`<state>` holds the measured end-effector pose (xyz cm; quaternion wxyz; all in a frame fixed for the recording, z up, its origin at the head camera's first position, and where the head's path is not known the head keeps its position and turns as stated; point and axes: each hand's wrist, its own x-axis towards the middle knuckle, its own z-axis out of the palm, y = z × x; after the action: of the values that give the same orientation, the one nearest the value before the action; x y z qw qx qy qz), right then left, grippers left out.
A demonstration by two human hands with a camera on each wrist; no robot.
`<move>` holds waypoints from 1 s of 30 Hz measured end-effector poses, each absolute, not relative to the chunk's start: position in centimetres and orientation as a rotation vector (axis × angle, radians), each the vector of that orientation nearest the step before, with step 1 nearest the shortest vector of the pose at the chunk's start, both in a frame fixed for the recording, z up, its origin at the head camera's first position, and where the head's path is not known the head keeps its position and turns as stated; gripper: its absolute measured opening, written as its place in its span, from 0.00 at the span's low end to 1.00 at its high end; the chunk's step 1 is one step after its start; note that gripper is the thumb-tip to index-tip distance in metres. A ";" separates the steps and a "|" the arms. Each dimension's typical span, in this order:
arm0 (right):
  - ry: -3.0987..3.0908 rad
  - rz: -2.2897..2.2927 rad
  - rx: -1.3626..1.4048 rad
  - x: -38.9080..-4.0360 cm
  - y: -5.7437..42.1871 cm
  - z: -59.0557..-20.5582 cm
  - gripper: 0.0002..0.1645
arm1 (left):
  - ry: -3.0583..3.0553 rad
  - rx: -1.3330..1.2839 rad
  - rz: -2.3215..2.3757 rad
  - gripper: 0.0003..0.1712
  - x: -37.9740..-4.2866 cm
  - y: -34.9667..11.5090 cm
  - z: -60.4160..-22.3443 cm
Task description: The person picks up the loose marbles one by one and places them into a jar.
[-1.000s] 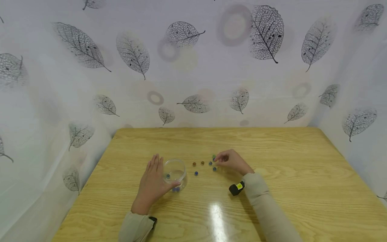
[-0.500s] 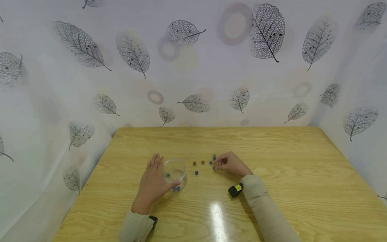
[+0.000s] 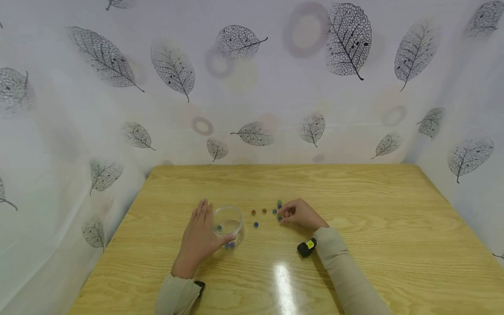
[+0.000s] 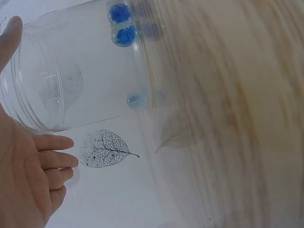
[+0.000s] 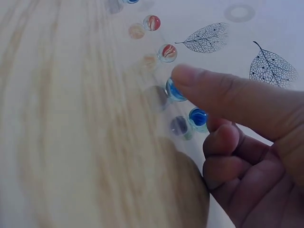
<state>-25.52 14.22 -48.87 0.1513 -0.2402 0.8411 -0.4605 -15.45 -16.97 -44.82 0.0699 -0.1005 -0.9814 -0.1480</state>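
Left hand point(image 3: 198, 238): fingers straight, thumb spread, clasping nothing, set around the side of the clear jar point(image 3: 240, 232). Jar upright on the worktop point(image 3: 354, 197), three bluish marbles point(image 4: 126, 36) inside at the bottom. Right hand point(image 3: 302, 214): fingers curled at a blue marble point(image 3: 280, 218) right of the jar; can't tell if it's pinched. Near it: two reddish marbles point(image 3: 264, 211), a green marble point(image 3: 279, 202), more blue ones.
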 end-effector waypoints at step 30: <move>2.476 -1.257 -0.666 -25.4 13.8 -49.1 0.08 | -2.936 -0.314 -0.427 0.66 -15.4 -17.0 -45.0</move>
<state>-25.36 13.77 -49.11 0.1424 -0.2307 0.8583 -0.4357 -15.43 -16.98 -44.95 0.0790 -0.1048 -0.9810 -0.1428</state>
